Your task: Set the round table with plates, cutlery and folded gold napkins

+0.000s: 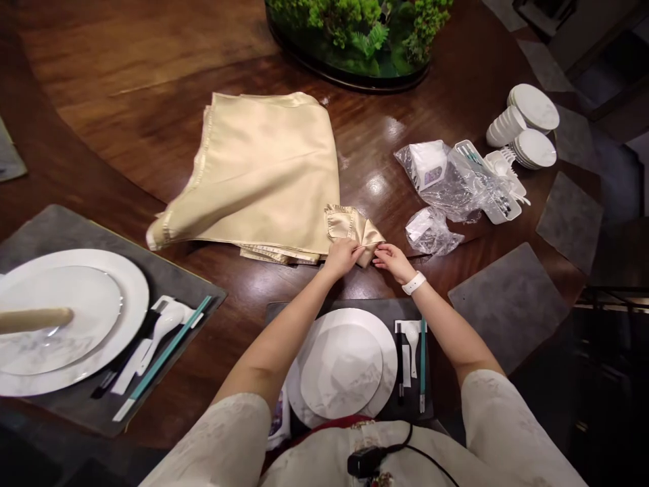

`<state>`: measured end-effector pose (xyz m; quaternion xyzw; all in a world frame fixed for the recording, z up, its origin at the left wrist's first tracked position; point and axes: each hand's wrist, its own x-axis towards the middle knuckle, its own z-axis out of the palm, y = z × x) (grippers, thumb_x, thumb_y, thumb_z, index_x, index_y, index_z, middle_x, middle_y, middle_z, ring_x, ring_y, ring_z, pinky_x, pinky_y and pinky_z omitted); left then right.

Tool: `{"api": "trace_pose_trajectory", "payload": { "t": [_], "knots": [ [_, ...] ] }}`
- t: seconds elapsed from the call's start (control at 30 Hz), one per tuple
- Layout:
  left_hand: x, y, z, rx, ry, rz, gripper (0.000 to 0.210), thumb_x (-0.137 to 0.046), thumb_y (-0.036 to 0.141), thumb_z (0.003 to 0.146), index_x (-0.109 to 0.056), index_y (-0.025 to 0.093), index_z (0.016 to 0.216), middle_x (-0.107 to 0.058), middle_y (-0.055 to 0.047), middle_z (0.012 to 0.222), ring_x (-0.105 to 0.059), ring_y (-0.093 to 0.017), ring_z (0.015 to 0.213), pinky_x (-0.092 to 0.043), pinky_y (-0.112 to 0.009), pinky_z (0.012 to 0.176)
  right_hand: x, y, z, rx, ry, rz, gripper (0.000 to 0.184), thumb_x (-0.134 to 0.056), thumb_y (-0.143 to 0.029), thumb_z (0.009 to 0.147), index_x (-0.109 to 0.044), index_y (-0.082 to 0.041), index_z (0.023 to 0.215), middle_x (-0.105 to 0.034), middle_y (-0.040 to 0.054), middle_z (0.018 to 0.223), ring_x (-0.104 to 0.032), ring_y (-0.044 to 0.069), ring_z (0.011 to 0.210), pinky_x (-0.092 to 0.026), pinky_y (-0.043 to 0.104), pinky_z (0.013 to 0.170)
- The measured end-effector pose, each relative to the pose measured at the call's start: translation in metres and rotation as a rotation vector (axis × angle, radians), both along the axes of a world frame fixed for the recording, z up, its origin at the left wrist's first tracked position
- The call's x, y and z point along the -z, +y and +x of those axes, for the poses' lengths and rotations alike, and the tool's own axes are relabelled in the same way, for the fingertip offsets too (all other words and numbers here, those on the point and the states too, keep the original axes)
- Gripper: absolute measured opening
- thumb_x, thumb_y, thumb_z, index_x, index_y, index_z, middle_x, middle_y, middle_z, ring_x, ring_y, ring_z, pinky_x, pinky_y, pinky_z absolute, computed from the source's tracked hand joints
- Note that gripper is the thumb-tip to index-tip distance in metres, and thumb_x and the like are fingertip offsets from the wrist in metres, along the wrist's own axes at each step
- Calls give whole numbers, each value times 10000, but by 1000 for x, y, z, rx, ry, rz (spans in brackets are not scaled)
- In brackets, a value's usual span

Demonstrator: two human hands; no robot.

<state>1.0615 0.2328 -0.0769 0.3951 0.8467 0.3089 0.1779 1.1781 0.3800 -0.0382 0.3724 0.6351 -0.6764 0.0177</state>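
Note:
A small folded gold satin napkin (347, 224) lies at the near right corner of a larger pile of gold napkins (268, 162). My left hand (343, 258) pinches its near edge, fingers closed. On the other side of the same napkin, my right hand (395, 263), with a white watch band at the wrist, has its fingertips drawn together at the pointed corner. A thin light line runs between the two hands; whether it is a string or a hem I cannot make out. Below my hands sits a stack of white plates (342, 372) on a grey placemat (278, 309).
Right of the plates lie a white spoon (413, 345) and teal-tipped chopsticks (422, 365). Plastic-wrapped packs (433, 230), a cutlery tray (507, 213) and stacked bowls and plates (535, 108) stand right. Another setting (134, 284) is left; a planted centrepiece (355, 40) stands behind.

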Motion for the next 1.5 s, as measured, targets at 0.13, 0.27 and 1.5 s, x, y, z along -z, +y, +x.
{"api": "trace_pose_trajectory", "payload": {
  "t": [0.13, 0.27, 1.5],
  "knots": [
    [-2, -1, -11, 105, -146, 97, 387, -447, 400, 971, -605, 170, 701, -601, -43, 727, -508, -166, 728, -386, -295, 737, 0, -8, 0, 205, 94, -529, 140, -691, -221, 825, -576, -195, 901, -675, -6, 830, -670, 110, 765, -548, 246, 794],
    [-9, 0, -16, 195, -240, 160, 391, -458, 449, 944, -565, 172, 690, -560, -17, 691, -494, -150, 702, -371, -281, 695, -8, -10, -10, 222, 148, -790, 111, -618, -231, 873, -601, -189, 974, -718, 16, 846, -692, 135, 824, -579, 258, 811],
    [-211, -102, 139, -92, -119, 944, 832, -707, 640, 796, -346, 324, 1475, -538, -122, 1362, -599, -235, 1199, -532, -355, 957, -147, -105, 127, 248, 637, -145, 325, -585, -547, 776, -654, -274, 937, -699, 49, 1003, -638, 243, 1157, -520, 443, 1031]
  ]
}}
